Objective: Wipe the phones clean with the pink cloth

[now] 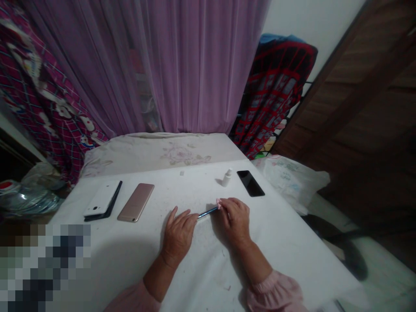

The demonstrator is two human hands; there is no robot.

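Observation:
A thin blue pen-like tool (208, 212) lies across the white table (286, 242) between my hands. My left hand (178, 234) rests on the table with fingers stretched forward, its fingertips touching the tool's near end. My right hand (234, 219) is curled, its fingers pinching the tool's other end. A small white bottle (226, 177) stands just beyond my right hand. A black phone (250, 183) lies flat to the right of the bottle.
At the left of the table lie a rose-gold phone (135, 202) face down and a white phone on a dark one (102, 199). A cushion, purple curtain and hanging clothes are behind. A white bag (292, 182) sits off the right edge.

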